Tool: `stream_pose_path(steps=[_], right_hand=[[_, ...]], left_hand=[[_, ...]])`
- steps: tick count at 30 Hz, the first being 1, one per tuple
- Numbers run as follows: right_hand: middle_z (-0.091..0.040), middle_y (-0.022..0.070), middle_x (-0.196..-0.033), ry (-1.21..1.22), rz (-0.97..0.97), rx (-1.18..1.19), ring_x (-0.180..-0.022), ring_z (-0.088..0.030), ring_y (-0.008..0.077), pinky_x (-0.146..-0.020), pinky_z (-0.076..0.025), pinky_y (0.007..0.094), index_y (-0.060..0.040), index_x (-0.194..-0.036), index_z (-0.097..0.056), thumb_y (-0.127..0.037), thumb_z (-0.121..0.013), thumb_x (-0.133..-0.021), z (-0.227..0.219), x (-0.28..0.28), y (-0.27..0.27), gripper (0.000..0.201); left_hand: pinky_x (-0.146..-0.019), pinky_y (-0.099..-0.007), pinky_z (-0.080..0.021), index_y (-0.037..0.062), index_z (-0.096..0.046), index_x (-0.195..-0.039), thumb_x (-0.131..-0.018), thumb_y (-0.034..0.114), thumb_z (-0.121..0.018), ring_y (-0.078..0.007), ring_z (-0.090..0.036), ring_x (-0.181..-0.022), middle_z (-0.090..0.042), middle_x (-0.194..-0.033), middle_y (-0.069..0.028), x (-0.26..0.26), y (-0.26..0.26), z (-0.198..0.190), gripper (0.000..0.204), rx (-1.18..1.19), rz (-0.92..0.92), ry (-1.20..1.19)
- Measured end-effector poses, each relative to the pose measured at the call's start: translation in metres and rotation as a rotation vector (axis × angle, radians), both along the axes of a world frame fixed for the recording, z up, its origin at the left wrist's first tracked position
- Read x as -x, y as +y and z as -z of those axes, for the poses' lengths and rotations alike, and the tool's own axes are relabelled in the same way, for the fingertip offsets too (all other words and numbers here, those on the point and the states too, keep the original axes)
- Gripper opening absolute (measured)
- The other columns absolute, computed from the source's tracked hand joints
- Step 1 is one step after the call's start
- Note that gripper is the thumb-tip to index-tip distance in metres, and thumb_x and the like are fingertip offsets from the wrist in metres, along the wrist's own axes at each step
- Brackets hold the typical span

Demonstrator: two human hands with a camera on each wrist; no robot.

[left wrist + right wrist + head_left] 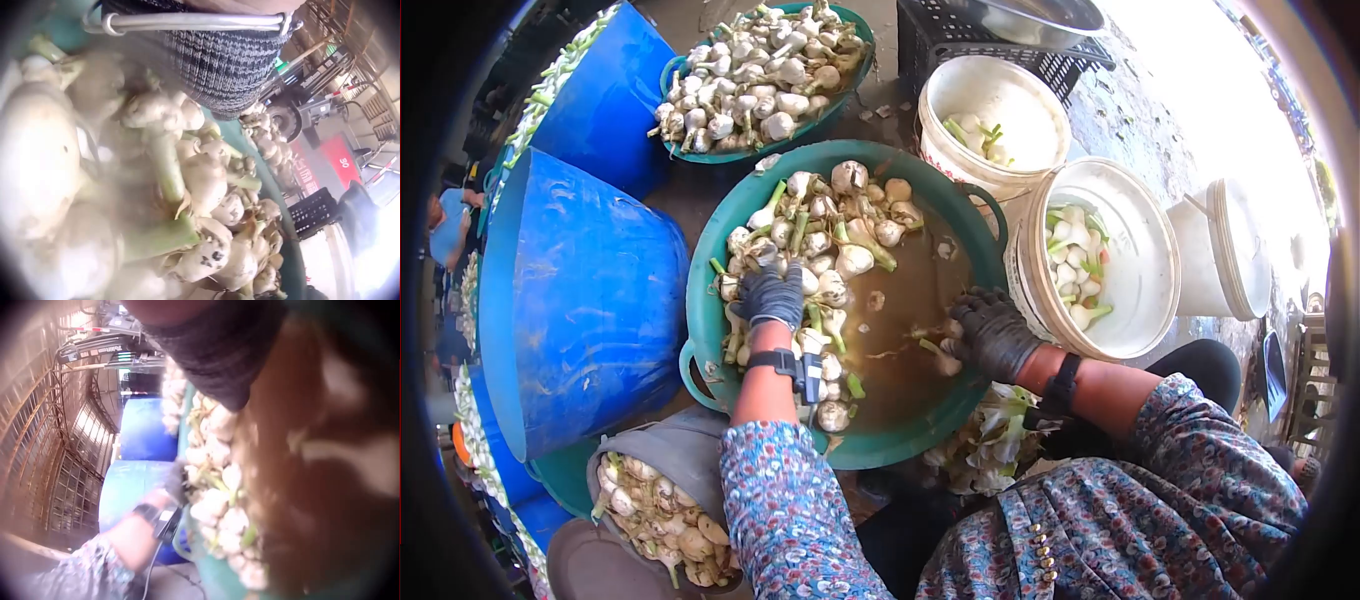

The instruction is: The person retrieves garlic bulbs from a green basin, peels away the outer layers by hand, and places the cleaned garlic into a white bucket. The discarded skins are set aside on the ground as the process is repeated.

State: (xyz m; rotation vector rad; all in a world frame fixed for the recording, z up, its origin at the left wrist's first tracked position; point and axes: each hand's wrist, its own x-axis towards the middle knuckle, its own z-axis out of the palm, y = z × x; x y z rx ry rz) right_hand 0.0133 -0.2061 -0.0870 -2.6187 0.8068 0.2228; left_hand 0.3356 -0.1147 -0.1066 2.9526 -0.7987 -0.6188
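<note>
A green basin [700, 300] holds muddy brown water [910, 300] and a heap of garlic bulbs [840, 230] with green stalks. My left hand [770, 292], in a dark glove, lies on the left side of the heap with its fingers curled over the bulbs. In the left wrist view the glove [231, 69] hangs just above wet bulbs [206, 181]. My gloved right hand [990, 330] is at the basin's right rim, fingers curled round a stalked garlic bulb [940, 355] at the water's edge. The right wrist view shows only the glove's cuff [225, 350] above the heap [215, 506].
Two white buckets [1145, 260] [1000, 110] with trimmed garlic stand to the right, with a lidded one [1225, 250] beyond. A second green basin [745, 155] of garlic sits behind. Blue tubs [590, 300] crowd the left. A grey pot [670, 445] of bulbs and peelings [990, 450] lie near me.
</note>
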Motion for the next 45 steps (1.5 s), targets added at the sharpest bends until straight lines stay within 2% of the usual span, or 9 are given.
stream_pose_path(steps=[9,11,12,14,17,31,36,40,45], right_hand=[[-0.057,0.0147,-0.123,-0.091,-0.065,-0.05,-0.127,-0.044,0.0314,-0.117,-0.016,0.0486,-0.0059,-0.115,-0.06,-0.039,-0.06,-0.086,0.031,0.038,0.002,0.045],[-0.059,0.016,-0.118,-0.147,-0.085,-0.078,-0.125,-0.046,0.0319,-0.116,-0.017,0.0485,-0.005,-0.11,-0.061,-0.038,-0.059,-0.086,0.031,0.034,-0.003,0.04],[-0.059,0.016,-0.118,-0.124,-0.073,-0.085,-0.125,-0.046,0.0319,-0.116,-0.017,0.0485,-0.005,-0.11,-0.061,-0.038,-0.059,-0.086,0.035,0.035,-0.005,0.04],[-0.059,0.0168,-0.118,-0.255,-0.083,0.007,-0.125,-0.046,0.0329,-0.116,-0.017,0.0491,-0.005,-0.11,-0.061,-0.037,-0.058,-0.087,0.047,0.04,-0.002,0.039],[-0.058,0.0175,-0.121,-0.194,-0.1,-0.012,-0.126,-0.045,0.0345,-0.117,-0.015,0.0503,-0.0049,-0.114,-0.059,-0.035,-0.055,-0.089,0.051,0.043,-0.003,0.04],[-0.062,0.0186,-0.111,-0.148,-0.065,-0.044,-0.117,-0.052,0.0361,-0.111,-0.026,0.0505,-0.0072,-0.1,-0.069,-0.027,-0.059,-0.082,0.025,0.02,0.005,0.028],[-0.068,0.0172,-0.1,0.135,-0.211,-0.162,-0.099,-0.064,0.0369,-0.095,-0.044,0.0495,-0.0078,-0.102,-0.068,-0.02,-0.06,-0.079,0.045,-0.001,0.015,0.027],[-0.068,0.02,-0.096,0.065,-0.021,-0.213,-0.093,-0.066,0.0362,-0.084,-0.05,0.0456,-0.0078,-0.102,-0.066,-0.018,-0.057,-0.083,0.032,0.001,0.017,0.024],[-0.068,0.018,-0.096,-0.287,0.316,-0.558,-0.092,-0.066,0.0325,-0.085,-0.051,0.0396,-0.004,-0.105,-0.063,-0.019,-0.061,-0.089,-0.026,0.043,0.02,0.022]], left_hand=[[-0.107,-0.0436,-0.037,0.008,-0.056,-0.131,-0.089,0.06,-0.049,-0.0398,-0.049,-0.125,-0.055,-0.13,-0.0246,0.132,0.023,-0.01,0.068,0.012,0.886,0.232],[-0.098,-0.0406,-0.045,0.0153,-0.059,-0.126,-0.092,0.05,-0.048,-0.038,-0.058,-0.113,-0.057,-0.13,-0.0183,0.097,-0.005,0.002,0.05,0.247,0.742,0.61],[-0.092,-0.0425,-0.048,0.0085,-0.062,-0.113,-0.095,0.038,-0.049,-0.0401,-0.06,-0.103,-0.059,-0.122,-0.0211,0.065,-0.031,0.025,0.037,0.342,0.942,0.286],[-0.094,-0.0434,-0.046,0.0024,-0.06,-0.113,-0.095,0.023,-0.055,-0.0377,-0.059,-0.106,-0.061,-0.116,-0.023,0.001,-0.065,0.039,0.028,0.997,0.561,0.257],[-0.109,-0.0423,-0.035,0.0067,-0.047,-0.139,-0.093,0.052,-0.049,-0.0379,-0.047,-0.127,-0.05,-0.135,-0.0264,-0.073,-0.106,0.049,0.065,0.458,0.211,-0.054],[-0.109,-0.0409,-0.036,0.0097,-0.053,-0.134,-0.085,0.042,-0.063,-0.0399,-0.044,-0.129,-0.042,-0.142,-0.0248,0.115,0.033,0.002,0.06,0.213,0.871,0.383],[-0.112,-0.041,-0.031,0.0043,-0.037,-0.145,-0.089,0.039,-0.061,-0.0405,-0.036,-0.134,-0.033,-0.145,-0.0287,0.09,0.134,0.067,0.07,0.349,0.153,0.201],[-0.116,-0.04,-0.021,0.0055,-0.013,-0.152,-0.092,0.036,-0.061,-0.0364,-0.023,-0.141,-0.021,-0.153,-0.0254,0.174,0.123,0.047,0.083,0.354,0.128,0.333],[-0.103,-0.046,-0.042,0.0113,-0.035,-0.145,-0.094,0.047,-0.052,-0.0369,-0.054,-0.118,-0.051,-0.131,-0.0269,0.18,0.117,-0.001,0.065,0.305,0.092,0.183]])
